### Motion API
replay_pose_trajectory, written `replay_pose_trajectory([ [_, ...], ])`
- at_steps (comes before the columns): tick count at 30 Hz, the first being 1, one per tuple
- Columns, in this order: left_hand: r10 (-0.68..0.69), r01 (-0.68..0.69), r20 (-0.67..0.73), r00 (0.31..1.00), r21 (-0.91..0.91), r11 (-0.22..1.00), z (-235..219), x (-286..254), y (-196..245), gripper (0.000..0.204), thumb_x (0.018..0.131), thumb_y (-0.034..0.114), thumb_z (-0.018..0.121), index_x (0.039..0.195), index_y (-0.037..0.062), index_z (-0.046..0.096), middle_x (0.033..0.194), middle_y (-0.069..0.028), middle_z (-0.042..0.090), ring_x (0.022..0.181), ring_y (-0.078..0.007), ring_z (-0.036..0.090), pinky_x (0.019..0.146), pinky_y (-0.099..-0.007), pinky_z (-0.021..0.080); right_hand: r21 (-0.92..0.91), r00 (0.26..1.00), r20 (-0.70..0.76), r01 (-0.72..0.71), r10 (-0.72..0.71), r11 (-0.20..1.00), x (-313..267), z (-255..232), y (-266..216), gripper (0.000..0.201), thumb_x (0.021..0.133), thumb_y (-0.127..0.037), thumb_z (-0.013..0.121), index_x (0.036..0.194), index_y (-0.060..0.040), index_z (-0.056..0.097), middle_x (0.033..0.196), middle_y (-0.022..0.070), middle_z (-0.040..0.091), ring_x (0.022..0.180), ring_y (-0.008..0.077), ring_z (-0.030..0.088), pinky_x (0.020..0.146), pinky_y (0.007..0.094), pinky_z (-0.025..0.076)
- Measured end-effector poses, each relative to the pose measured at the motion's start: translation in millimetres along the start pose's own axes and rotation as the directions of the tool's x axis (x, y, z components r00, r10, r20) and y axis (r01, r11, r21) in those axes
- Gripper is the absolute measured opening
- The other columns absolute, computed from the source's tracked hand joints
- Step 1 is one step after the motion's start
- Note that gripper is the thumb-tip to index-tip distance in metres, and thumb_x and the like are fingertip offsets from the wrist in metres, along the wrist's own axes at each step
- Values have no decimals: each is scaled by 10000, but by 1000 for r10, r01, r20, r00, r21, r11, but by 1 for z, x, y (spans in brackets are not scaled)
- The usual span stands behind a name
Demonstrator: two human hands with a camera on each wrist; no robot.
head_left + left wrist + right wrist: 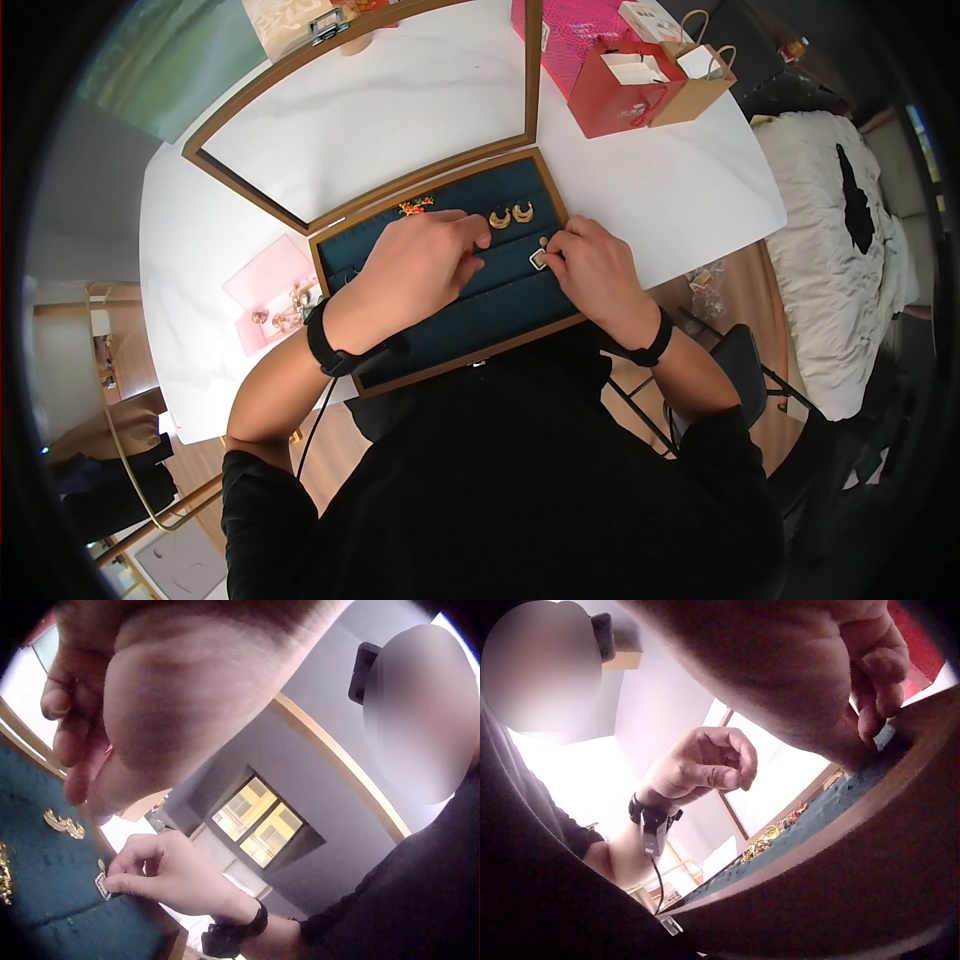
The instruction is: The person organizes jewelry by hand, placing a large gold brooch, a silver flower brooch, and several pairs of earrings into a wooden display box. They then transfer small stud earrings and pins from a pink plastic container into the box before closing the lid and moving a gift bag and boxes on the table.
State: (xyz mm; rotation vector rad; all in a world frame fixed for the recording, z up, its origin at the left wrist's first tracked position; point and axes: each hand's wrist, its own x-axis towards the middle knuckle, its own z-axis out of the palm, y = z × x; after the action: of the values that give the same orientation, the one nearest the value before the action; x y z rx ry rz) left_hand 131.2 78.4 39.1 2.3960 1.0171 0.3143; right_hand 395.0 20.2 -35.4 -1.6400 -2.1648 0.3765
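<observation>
Earrings are being sorted at a white counter (200, 240), where a person is leaning over an open jewellery box (520, 300) lined in dark teal velvet. At far left, a pink tray (265, 280) of small trinkets is lying just beside the box. The left hand (415, 265) is resting over the middle of the lining with its fingers loosely curled; no view is showing clearly whether it is holding anything. Just past its fingertips, a pair of gold crescent earrings (511, 215) is sitting on the upper velvet row. Further right, the right hand (590, 270) is pinching a small square-framed earring (539, 259) between thumb and forefinger, holding it down against the velvet near the box's right end; the left wrist view is showing the same pinch (103, 885). Beyond the glass-topped lid (400, 110), red and brown gift bags (650, 85) are standing at the counter's far corner.

Judging from the fingertip-only grip, the earring is looking liable to slip and drop into the folds, or roll over the nearby box edge, and a sleeve or wrist strap brushing the rows could be dislodging the crescent pair.
</observation>
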Motion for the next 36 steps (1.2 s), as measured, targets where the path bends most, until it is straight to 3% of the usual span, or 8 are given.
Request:
replay_pose_trajectory([
  [8, -44, 39, -67, 997, -68, 997, -17, -40, 7, 206, 905, 39, 862, 1065, 36, 732, 955, -103, 751, 799, -329, 736, 712, -408, 581, -39, 1000, -9, -3, 2, 999, 0, 5, 0, 127, 926, -164, 851, 980, -51, 836, 921, 90, 714, 955, 297, 734, 797, 434, 615],
  [11, -80, 70, -85, 993, -111, 991, -19, -59, 3, 206, 903, 30, 869, 1063, 39, 740, 937, -93, 741, 750, -281, 719, 672, -377, 569, 14, 998, -68, -5, 6, 1000, 0, 6, 0, 111, 914, -171, 870, 933, -73, 821, 907, 70, 712, 861, 310, 730, 745, 440, 590],
  [14, -142, 129, -100, 985, -131, 983, -20, -76, 0, 213, 902, 16, 869, 1075, 36, 745, 922, -78, 730, 719, -237, 701, 650, -354, 556, 2, 1000, 13, -29, 29, 1000, 0, 0, -3, 101, 937, -158, 839, 971, -63, 834, 929, 84, 716, 930, 302, 739, 790, 441, 614],
  [16, -256, 239, -76, 964, -181, 954, -24, -86, 1, 219, 901, 13, 874, 1080, 36, 750, 907, -74, 722, 709, -228, 691, 653, -349, 551, -10, 999, 38, -33, 33, 999, 1, -2, -5, 94, 937, -154, 837, 965, -65, 832, 924, 83, 715, 927, 304, 741, 788, 445, 616],
  [20, -298, 267, -129, 946, -214, 940, -23, -111, -8, 225, 896, 2, 880, 1079, 30, 752, 881, -66, 718, 702, -200, 675, 657, -334, 540, -6, 998, 46, -44, 44, 999, 2, -3, -5, 100, 922, -141, 847, 998, -78, 826, 929, 80, 714, 938, 305, 741, 788, 445, 616],
  [23, -395, 339, -207, 895, -259, 904, -21, -129, -16, 230, 888, -22, 892, 1072, 11, 756, 849, -40, 724, 702, -133, 637, 671, -304, 524, 35, 1000, 22, -18, 17, 999, 1, -6, -2, 132, 904, -112, 856, 1025, -85, 812, 976, 80, 710, 951, 306, 735, 787, 445, 615],
  [25, -414, 355, -200, 888, -275, 894, -17, -135, -21, 228, 891, -20, 893, 1071, 13, 758, 843, -39, 726, 700, -133, 638, 668, -304, 524, 72, 988, -11, 151, -151, 986, 3, -7, -2, 176, 888, -93, 865, 1045, -81, 787, 1018, 81, 695, 978, 302, 723, 789, 443, 613],
  [36, -425, 371, -201, 882, -259, 892, -14, -137, -20, 221, 893, -17, 893, 1065, 12, 758, 835, -41, 733, 692, -131, 640, 662, -303, 527, 5, 955, 116, 274, -273, 962, 17, -13, 0, 245, 864, -77, 875, 1089, -79, 778, 1041, 71, 680, 995, 293, 720, 829, 422, 617],
])
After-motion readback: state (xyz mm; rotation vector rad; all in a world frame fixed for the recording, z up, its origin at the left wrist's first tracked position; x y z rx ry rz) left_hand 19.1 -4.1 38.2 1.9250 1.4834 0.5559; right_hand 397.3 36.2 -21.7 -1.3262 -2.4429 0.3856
